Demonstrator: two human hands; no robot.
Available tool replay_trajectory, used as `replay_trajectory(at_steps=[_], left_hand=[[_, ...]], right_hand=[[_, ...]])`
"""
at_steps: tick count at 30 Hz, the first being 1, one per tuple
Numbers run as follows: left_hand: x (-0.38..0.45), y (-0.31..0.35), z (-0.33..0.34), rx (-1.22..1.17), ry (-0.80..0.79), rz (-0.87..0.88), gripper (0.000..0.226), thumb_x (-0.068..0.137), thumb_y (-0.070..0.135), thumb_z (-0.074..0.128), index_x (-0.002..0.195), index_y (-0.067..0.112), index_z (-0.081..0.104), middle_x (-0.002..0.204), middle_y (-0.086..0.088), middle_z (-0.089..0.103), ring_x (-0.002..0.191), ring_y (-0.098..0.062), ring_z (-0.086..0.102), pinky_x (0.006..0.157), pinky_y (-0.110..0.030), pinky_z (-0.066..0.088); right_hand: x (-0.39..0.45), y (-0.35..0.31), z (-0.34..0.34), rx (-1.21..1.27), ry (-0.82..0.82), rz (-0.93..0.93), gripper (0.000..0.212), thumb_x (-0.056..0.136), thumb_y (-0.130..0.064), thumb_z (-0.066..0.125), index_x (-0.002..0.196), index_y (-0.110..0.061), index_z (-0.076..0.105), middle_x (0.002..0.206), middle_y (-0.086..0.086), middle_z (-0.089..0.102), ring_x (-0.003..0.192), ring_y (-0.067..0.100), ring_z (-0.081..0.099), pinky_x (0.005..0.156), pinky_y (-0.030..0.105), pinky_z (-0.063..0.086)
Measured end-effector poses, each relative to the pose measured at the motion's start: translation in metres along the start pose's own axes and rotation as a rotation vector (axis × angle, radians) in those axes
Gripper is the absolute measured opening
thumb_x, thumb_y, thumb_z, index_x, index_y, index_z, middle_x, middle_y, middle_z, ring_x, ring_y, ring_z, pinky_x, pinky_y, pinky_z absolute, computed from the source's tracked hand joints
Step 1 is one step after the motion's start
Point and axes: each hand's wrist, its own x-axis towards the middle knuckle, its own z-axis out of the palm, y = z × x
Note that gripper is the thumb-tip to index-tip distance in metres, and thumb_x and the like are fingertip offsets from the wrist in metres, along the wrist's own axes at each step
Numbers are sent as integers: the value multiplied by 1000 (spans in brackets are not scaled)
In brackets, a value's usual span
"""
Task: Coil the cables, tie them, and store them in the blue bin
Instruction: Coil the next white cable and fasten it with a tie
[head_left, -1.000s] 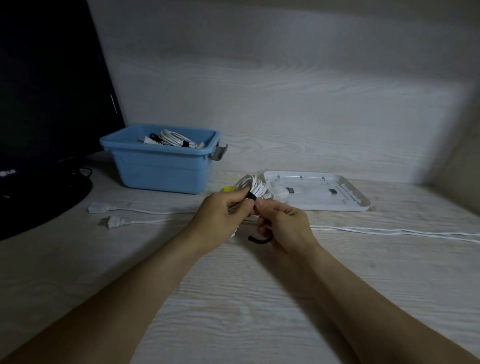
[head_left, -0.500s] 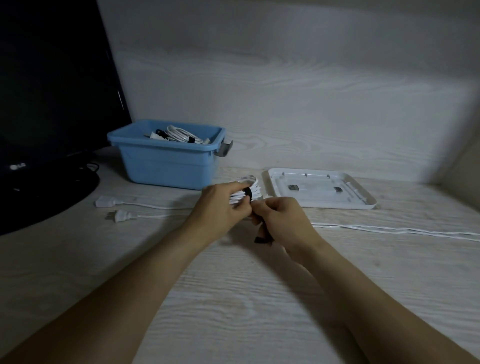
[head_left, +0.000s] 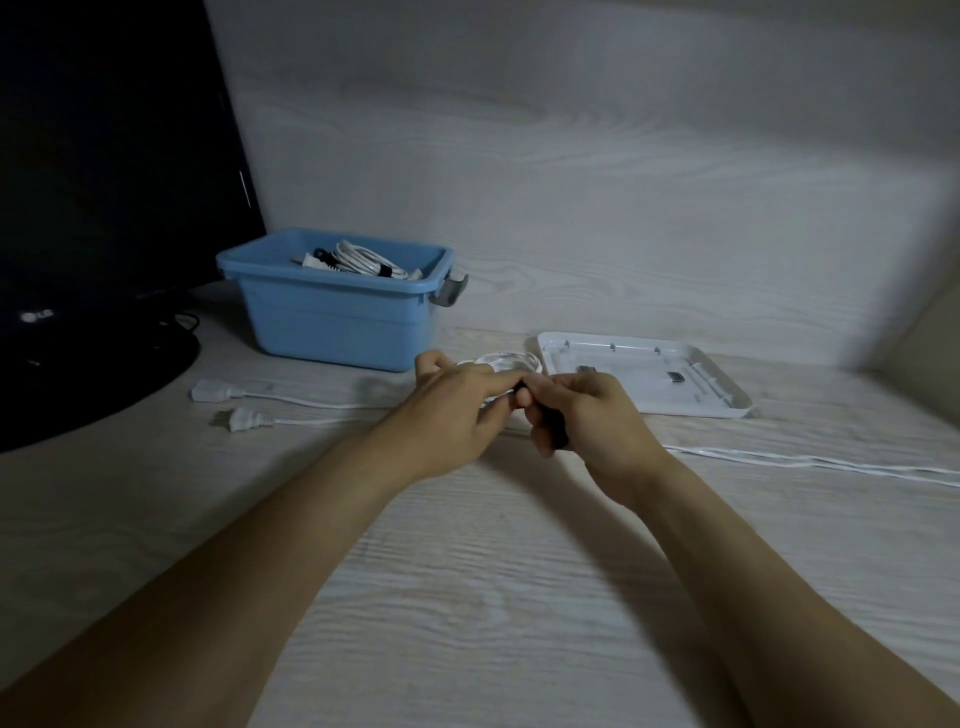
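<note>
My left hand (head_left: 460, 402) grips a coil of white cable (head_left: 506, 361) just above the desk, in front of the blue bin (head_left: 332, 325). My right hand (head_left: 587, 415) pinches a black tie strap (head_left: 556, 434) that runs from the coil down under its fingers. Both hands meet at the coil and hide most of it. The bin stands at the back left and holds a tied white cable coil (head_left: 363, 262) with a plug.
A white tray-like lid (head_left: 701, 384) lies right of the hands. A loose white cable (head_left: 810, 460) runs off to the right. A white plug (head_left: 244, 418) and socket end (head_left: 213, 389) lie at left. A black monitor (head_left: 104, 208) stands far left.
The hands have lowered the coil toward the desk. My right hand has pulled the black strap tighter around the coil, its hanging loop now tucked under the fingers.
</note>
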Motion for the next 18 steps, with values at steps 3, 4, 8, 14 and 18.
replay_trajectory(at_steps=[3,4,8,14,18], left_hand=[[3,3,-3,73,-39,-11,24,102,23,43,90,43,48,88,11,63,90,-7,52,89,-36,21],[4,5,-3,86,-42,-1,23,102,24,43,89,42,48,88,11,63,90,-8,51,85,-34,19],[1,11,-3,96,17,66,22,99,28,42,82,42,47,84,14,64,81,-3,51,73,-32,12],[-4,5,-1,84,70,94,22,94,35,41,76,40,52,77,16,66,77,-2,52,72,-32,12],[-4,5,-4,58,181,113,31,91,44,40,80,32,66,75,14,68,75,-2,53,73,-32,15]], right_hand=[[2,-1,4,83,81,31,34,102,-14,52,74,2,62,59,10,47,45,17,40,44,26,36],[2,-1,4,100,101,35,36,102,-15,53,71,0,61,57,8,47,44,16,39,43,25,35],[-1,-1,4,92,88,24,41,102,-16,53,64,-4,62,52,5,50,43,16,40,42,25,36],[-4,-3,5,62,4,95,37,103,-20,52,70,-5,63,58,7,56,45,16,47,45,23,42],[-4,-3,4,127,-75,75,34,104,-21,47,78,-5,61,64,8,57,50,20,53,52,27,45]])
